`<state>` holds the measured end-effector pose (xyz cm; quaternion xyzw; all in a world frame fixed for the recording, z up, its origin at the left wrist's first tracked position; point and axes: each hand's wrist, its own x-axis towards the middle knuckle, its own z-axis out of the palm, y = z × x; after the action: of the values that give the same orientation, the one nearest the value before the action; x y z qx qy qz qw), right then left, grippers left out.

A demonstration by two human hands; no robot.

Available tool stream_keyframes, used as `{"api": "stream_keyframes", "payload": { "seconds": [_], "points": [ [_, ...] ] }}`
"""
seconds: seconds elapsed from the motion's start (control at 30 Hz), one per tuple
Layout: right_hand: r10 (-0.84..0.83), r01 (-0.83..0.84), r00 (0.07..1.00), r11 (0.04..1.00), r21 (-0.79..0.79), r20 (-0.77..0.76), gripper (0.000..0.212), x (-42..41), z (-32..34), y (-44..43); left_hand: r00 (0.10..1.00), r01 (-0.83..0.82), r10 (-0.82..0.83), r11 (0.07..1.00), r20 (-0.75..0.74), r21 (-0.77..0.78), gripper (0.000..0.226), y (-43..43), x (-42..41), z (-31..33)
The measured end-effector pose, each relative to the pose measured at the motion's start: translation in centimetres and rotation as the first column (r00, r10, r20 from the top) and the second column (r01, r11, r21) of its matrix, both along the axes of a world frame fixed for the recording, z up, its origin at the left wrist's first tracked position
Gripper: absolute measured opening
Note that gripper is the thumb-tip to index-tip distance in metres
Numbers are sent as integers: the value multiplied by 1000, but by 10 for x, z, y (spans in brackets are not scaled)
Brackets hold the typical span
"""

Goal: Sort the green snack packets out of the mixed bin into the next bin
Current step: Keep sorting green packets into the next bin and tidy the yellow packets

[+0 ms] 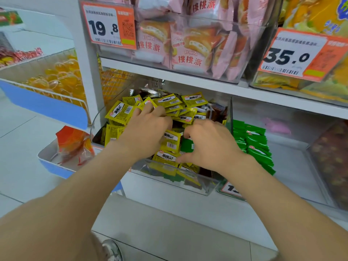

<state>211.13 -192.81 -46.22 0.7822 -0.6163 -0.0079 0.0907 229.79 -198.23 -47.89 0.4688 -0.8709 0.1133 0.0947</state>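
Note:
A clear mixed bin (pixel 190 182) on the lower shelf holds several yellow packets (pixel 118 113), some brown ones (pixel 216 112) and a green packet (pixel 186 145) half buried near the middle. My left hand (pixel 148 129) lies on the yellow heap, fingers spread and pressing into it. My right hand (pixel 209 146) sits just right of it with its fingers curled down beside the green packet; I cannot see whether they pinch it. To the right, the neighbouring clear bin holds a stack of green packets (pixel 256 146).
The shelf above carries pink cake packs (pixel 190 48) and price tags 19.8 (pixel 108 25) and 35.0 (pixel 293 57). A wire basket of orange jellies (pixel 62 80) juts out at left. A dark packaged item (pixel 331 157) stands far right. White floor tiles lie below.

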Motion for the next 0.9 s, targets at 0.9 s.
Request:
{"api": "stream_keyframes", "payload": {
  "seconds": [0.9],
  "points": [
    [-133,131,991,987,-95,-14,42,-20,3,2,989,145,-137,977,-59,156,41,8,-25,-7]
  ]
}}
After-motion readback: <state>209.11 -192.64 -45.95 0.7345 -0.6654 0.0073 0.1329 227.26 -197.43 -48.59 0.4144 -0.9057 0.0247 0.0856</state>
